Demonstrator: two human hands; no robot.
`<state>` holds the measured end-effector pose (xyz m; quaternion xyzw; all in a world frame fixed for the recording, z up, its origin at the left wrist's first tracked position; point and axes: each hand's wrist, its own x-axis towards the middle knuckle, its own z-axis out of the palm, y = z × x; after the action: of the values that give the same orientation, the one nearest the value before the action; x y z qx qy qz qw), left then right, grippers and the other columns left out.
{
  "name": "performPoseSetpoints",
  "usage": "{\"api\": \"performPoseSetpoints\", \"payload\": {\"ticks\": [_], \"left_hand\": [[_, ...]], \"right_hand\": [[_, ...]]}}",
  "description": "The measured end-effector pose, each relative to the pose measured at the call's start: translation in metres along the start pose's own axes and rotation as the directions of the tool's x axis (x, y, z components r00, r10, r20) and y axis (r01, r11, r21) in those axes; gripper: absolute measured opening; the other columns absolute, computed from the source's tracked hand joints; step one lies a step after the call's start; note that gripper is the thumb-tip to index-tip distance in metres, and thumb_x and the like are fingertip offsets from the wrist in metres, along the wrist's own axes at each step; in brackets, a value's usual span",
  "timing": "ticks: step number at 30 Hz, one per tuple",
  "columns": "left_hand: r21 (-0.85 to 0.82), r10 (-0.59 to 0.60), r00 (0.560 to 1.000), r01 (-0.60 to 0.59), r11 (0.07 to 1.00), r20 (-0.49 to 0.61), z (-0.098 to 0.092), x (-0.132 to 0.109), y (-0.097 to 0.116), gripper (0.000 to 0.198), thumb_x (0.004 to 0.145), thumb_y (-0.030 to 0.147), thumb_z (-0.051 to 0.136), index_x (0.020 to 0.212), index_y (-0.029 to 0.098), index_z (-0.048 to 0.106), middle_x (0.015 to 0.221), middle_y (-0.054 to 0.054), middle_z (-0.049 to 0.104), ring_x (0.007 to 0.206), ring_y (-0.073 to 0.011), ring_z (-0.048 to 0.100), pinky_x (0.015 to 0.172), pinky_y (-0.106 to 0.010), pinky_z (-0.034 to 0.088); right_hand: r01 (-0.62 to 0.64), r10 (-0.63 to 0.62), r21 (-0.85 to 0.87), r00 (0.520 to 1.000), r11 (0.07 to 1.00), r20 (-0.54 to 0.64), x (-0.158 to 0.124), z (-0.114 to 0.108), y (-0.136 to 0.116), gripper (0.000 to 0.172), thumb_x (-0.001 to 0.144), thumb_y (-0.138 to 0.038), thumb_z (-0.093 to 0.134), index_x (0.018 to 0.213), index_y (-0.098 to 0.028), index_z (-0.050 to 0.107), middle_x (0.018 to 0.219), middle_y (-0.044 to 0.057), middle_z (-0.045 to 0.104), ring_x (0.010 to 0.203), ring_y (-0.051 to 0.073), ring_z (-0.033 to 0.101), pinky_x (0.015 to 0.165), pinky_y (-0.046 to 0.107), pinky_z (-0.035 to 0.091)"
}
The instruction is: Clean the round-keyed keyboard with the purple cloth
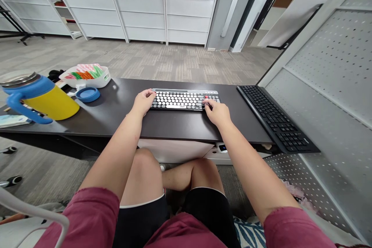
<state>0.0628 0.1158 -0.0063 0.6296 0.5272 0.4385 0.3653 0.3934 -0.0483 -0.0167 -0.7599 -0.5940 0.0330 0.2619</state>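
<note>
A compact keyboard (181, 101) with round white and grey keys and one red key lies flat on the dark desk. My left hand (143, 102) is closed around its left end, with the thumb over the edge beside the keys. Over the right-hand keys, my right hand (216, 111) has its thumb and forefinger drawn together in a pinch. Its fingertips touch the key area below the red key; whatever is between them is too small to make out. The right hand covers the keyboard's lower right corner.
A long black keyboard (277, 118) lies along the right edge, beside a perforated panel (334, 69). On the left are a yellow and blue mug (54, 99), a round blue lid (87, 94) and a white basket (101, 81) holding colourful items. The dark desk (116, 118) ends above my knees.
</note>
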Motion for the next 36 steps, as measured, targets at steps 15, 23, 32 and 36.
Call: {"api": "performPoseSetpoints", "payload": {"ticks": [15,23,32,36], "left_hand": [[0.003,0.0,1.0,0.0,1.0,-0.007,0.0,-0.001,0.001,0.008,0.086,0.029,0.075,0.085,0.023,0.078,0.151,-0.011,0.074,0.137,-0.0331,0.069,0.126,-0.046,0.044],[-0.012,0.011,1.0,-0.011,1.0,0.003,-0.001,0.004,-0.007,0.009,0.085,0.033,0.077,0.085,0.024,0.077,0.151,-0.009,0.073,0.136,-0.0323,0.07,0.128,-0.049,0.043],[-0.023,0.031,1.0,-0.031,0.999,0.0,-0.001,0.006,-0.012,0.013,0.085,0.036,0.075,0.086,0.023,0.078,0.149,-0.011,0.075,0.137,-0.0305,0.07,0.127,-0.047,0.043],[-0.023,0.037,0.999,-0.037,0.999,0.004,-0.001,0.008,-0.013,0.014,0.084,0.037,0.075,0.086,0.024,0.077,0.149,-0.011,0.074,0.139,-0.0301,0.069,0.126,-0.045,0.045]], "right_hand": [[-0.006,0.006,-0.002,1.0,1.0,0.009,0.001,0.0,0.0,0.036,0.107,-0.034,0.053,0.13,-0.036,0.081,0.117,0.0,0.086,0.097,0.028,0.077,0.086,0.038,0.055],[-0.021,0.021,-0.001,1.0,1.0,0.013,0.0,-0.002,-0.003,0.036,0.107,-0.034,0.054,0.13,-0.036,0.081,0.113,0.001,0.086,0.095,0.027,0.077,0.087,0.038,0.055],[-0.005,0.005,-0.001,1.0,1.0,0.007,0.0,-0.002,-0.002,0.036,0.106,-0.032,0.055,0.13,-0.035,0.082,0.121,0.0,0.086,0.1,0.028,0.078,0.089,0.038,0.057],[-0.006,0.006,-0.011,1.0,1.0,0.017,0.001,-0.003,-0.002,0.037,0.106,-0.031,0.055,0.131,-0.035,0.082,0.12,0.001,0.086,0.099,0.028,0.078,0.091,0.038,0.057]]}}
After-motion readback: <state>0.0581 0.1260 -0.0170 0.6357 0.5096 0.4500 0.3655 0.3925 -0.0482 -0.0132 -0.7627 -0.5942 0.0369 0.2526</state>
